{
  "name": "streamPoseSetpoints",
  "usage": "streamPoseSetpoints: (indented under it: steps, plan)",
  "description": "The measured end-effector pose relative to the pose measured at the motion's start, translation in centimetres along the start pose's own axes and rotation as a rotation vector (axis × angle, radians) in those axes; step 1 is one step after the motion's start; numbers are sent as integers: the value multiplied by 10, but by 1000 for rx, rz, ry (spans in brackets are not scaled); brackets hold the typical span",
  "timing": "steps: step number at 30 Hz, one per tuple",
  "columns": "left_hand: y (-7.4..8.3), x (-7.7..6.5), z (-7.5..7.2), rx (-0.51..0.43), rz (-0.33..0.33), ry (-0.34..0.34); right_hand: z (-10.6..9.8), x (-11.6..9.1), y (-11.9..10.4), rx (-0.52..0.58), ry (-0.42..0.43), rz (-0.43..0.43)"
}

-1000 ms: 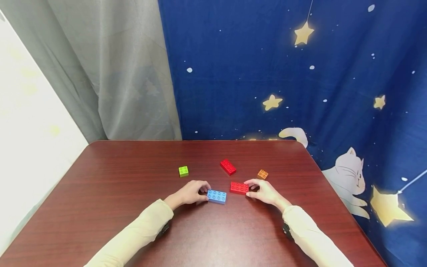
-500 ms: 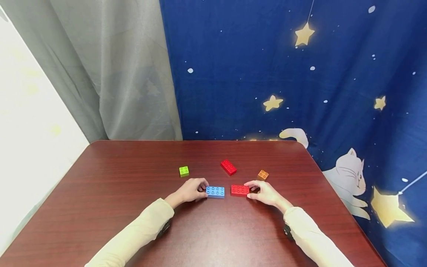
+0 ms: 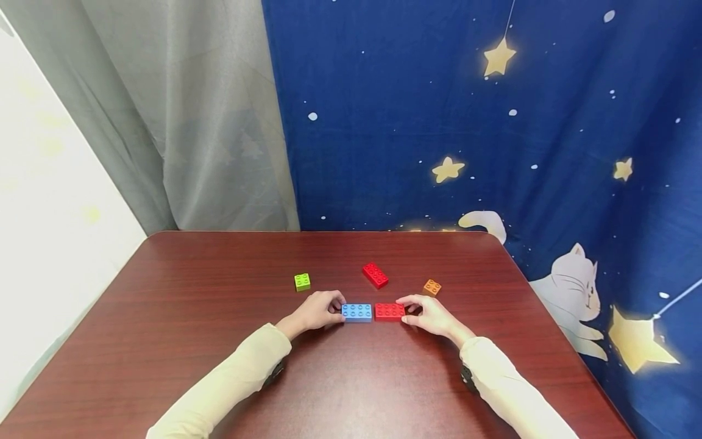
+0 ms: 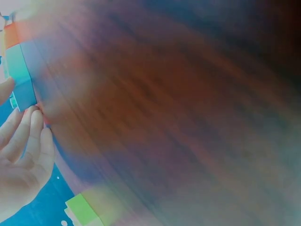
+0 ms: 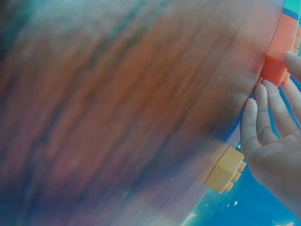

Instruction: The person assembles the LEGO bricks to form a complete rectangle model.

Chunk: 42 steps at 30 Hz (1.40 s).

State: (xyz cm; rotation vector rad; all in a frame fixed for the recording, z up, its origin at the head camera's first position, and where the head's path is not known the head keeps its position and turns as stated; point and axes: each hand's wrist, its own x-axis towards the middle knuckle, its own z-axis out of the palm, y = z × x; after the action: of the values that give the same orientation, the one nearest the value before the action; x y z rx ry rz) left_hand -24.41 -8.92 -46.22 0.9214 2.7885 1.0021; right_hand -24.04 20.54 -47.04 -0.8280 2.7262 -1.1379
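Observation:
My left hand (image 3: pixel 317 311) pinches the left end of a blue eight-stud toy building brick (image 3: pixel 357 313), thumb on the near side and fingers on the far side. Facing it, my right hand (image 3: pixel 432 314) holds a red building brick (image 3: pixel 390 311) of the same size by its right end. The two bricks lie end to end on the table, studs up, in one line with a thin gap between them. In the left wrist view the blue brick (image 4: pixel 22 80) sits at the fingertips; the right wrist view has the red brick (image 5: pixel 278 49) by the thumb.
Behind the hands lie a lime green four-stud brick (image 3: pixel 302 281), a second red brick (image 3: pixel 375 275) set at an angle, and an orange four-stud brick (image 3: pixel 431 287). The dark red wooden table (image 3: pixel 219 262) ends at a blue star-printed curtain (image 3: pixel 384 122) and a grey one (image 3: pixel 219 122).
The blue brick has straightened from its tilt and shifted up, then right. The red brick has straightened too and slid left with my right hand, so the gap between them has narrowed.

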Motion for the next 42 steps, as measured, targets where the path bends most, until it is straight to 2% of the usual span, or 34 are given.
streamPoseSetpoints:
  steps: [15, 22, 27, 37, 42]
  plan:
    - [5, 4, 0, 0, -19, -2, 0, 3, -2, -5, 1, 5]
    - [4, 5, 2, -1, 5, 5, 1, 4, 0, 4, 4, 16]
    - [5, 6, 2, 0, -13, -7, 2, 5, 0, 6, 11, 22]
    - [3, 5, 3, -4, -24, -9, 1, 5, -1, 48, -8, 65]
    - [3, 5, 3, -3, -15, -7, -1, 10, -2, 70, 24, 97]
